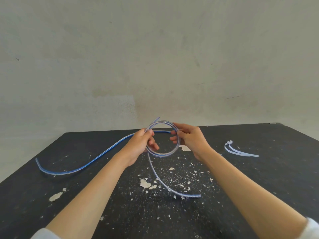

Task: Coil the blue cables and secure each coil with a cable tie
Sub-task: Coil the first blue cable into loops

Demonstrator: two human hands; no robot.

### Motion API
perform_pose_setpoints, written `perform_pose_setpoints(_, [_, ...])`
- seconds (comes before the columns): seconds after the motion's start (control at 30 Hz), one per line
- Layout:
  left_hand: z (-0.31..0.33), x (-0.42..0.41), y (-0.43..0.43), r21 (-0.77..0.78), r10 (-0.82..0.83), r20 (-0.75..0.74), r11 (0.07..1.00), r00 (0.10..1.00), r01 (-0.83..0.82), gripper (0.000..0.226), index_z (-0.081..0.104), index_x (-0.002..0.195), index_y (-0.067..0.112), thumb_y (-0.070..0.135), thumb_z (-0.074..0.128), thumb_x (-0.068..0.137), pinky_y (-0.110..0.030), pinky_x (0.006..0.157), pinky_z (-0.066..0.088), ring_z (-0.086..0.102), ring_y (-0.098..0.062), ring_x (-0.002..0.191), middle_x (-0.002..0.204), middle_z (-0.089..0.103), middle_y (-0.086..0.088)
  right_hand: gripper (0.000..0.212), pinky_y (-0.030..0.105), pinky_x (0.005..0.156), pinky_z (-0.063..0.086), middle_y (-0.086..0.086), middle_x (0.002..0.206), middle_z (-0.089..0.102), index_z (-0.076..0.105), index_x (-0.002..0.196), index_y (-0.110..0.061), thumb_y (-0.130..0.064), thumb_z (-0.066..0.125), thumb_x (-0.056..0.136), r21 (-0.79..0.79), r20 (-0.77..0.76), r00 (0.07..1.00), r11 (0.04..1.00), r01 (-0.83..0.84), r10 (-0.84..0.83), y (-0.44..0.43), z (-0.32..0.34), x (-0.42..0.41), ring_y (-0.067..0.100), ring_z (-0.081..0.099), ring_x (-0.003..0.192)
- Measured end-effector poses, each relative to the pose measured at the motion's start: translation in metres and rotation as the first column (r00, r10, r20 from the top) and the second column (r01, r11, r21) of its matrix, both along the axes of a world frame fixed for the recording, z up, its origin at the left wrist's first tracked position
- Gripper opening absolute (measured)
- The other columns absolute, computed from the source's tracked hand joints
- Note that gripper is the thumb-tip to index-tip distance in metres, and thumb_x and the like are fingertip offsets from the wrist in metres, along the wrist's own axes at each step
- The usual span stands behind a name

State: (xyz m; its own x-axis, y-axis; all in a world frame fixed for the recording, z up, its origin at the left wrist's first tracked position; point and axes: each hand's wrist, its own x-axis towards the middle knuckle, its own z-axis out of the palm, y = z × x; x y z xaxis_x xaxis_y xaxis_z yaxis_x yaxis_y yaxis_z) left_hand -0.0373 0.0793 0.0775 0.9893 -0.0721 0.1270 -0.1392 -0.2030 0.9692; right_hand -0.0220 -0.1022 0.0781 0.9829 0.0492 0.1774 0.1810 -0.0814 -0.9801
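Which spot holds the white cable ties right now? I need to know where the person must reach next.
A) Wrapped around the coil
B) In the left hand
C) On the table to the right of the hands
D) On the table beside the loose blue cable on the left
C: the cable ties lie loose on the black table, right of the right hand, apart from the coil that both hands hold.

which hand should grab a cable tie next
Right, probably. The cable ties lie on the table's right side, nearer the right hand. The left hand can hold the coil.
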Motion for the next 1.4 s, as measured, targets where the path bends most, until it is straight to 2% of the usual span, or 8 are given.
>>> perform_pose_setpoints(0.1, [-0.014,0.01,0.002,-0.167,0.157,-0.095,0.971,0.983,-0.171,0.026,0.042,0.082,0.014,0.021,0.027,0.102,-0.044,0.087,0.043,0.06,-0.012,0.047,0.057,0.036,0.002,0.038,0.028,0.08,0.05,0.003,0.117,0.062,0.051,0.132,-0.015,-0.015,0.053,0.094,-0.333,0.096,0.989,0.932,0.14,-0.114,0.001,-0.004,-0.008,0.018,0.059,0.095])
perform_pose_setpoints(0.2, [-0.024,0.019,0.004,-0.297,0.248,-0.198,0.907,0.948,-0.299,0.027,0.04,0.08,0.014,0.021,0.026,0.102,-0.041,0.084,0.045,0.057,-0.006,0.036,0.059,0.034,0.001,0.014,0.013,0.06,0.039,0.0,0.09,0.065,0.066,0.099,-0.014,-0.02,0.055,0.092,-0.386,0.321,0.941,0.891,0.237,-0.111,0.008,-0.009,-0.027,0.01,0.055,0.074])
perform_pose_setpoints(0.37, [-0.027,0.029,-0.001,-0.534,0.321,-0.314,0.718,0.894,-0.446,0.021,0.042,0.087,0.009,0.017,0.029,0.102,-0.034,0.07,0.048,0.054,-0.006,0.03,0.067,0.038,-0.003,0.052,0.018,0.041,0.045,0.009,0.073,0.073,0.071,0.087,0.0,-0.044,0.044,0.096,-0.403,-0.318,0.904,0.821,-0.403,0.288,0.017,-0.022,-0.049,0.014,0.06,0.051])
perform_pose_setpoints(0.47, [-0.025,0.029,-0.005,-0.61,0.315,-0.331,0.648,0.89,-0.456,0.019,0.044,0.091,0.007,0.015,0.03,0.101,-0.039,0.077,0.05,0.055,-0.006,0.031,0.069,0.04,-0.004,0.051,0.023,0.055,0.055,0.014,0.101,0.07,0.059,0.117,0.0,-0.043,0.041,0.097,-0.302,-0.397,0.894,0.89,-0.343,0.209,0.023,-0.037,-0.047,0.018,0.064,0.071])
perform_pose_setpoints(0.7, [-0.034,0.025,-0.01,-0.345,0.41,-0.208,0.819,0.888,-0.459,0.027,0.045,0.084,0.015,0.019,0.024,0.102,-0.042,0.087,0.047,0.064,-0.016,0.052,0.06,0.045,-0.002,0.028,0.032,0.077,0.057,0.01,0.097,0.068,0.053,0.12,-0.002,-0.017,0.044,0.099,0.395,-0.347,0.938,0.903,0.168,-0.023,0.021,-0.036,-0.022,0.021,0.067,0.089])
perform_pose_setpoints(0.93, [-0.047,0.024,-0.018,-0.111,0.53,-0.095,0.835,0.842,-0.538,0.026,0.047,0.109,0.007,0.013,0.024,0.1,-0.025,0.053,0.043,0.059,-0.012,0.052,0.077,0.056,-0.008,0.026,0.027,0.057,0.059,0.007,0.068,0.062,0.054,0.117,0.002,-0.012,0.044,0.099,0.183,-0.22,0.969,0.971,0.154,-0.112,0.024,-0.036,-0.02,0.018,0.062,0.059])
perform_pose_setpoints(1.1, [-0.047,0.024,-0.023,-0.312,0.574,-0.297,0.697,0.763,-0.646,0.02,0.044,0.1,0.01,0.005,0.025,0.097,-0.031,0.055,0.049,0.055,-0.015,0.053,0.099,0.049,-0.013,0.035,0.028,0.059,0.06,0.005,0.067,0.065,0.049,0.128,0.002,-0.014,0.05,0.096,0.144,-0.147,0.982,0.98,0.138,-0.117,0.028,-0.041,-0.028,0.014,0.065,0.053])
perform_pose_setpoints(1.4, [-0.05,0.02,-0.042,-0.142,0.53,-0.186,0.819,0.828,-0.556,0.022,0.048,0.106,0.01,0.011,0.028,0.1,-0.029,0.054,0.048,0.055,-0.013,0.054,0.099,0.049,-0.01,0.048,0.019,0.069,0.047,0.007,0.087,0.068,0.048,0.133,-0.029,-0.015,0.061,0.089,0.212,0.106,0.879,0.874,0.436,-0.464,0.025,-0.043,-0.025,0.017,0.061,0.076])
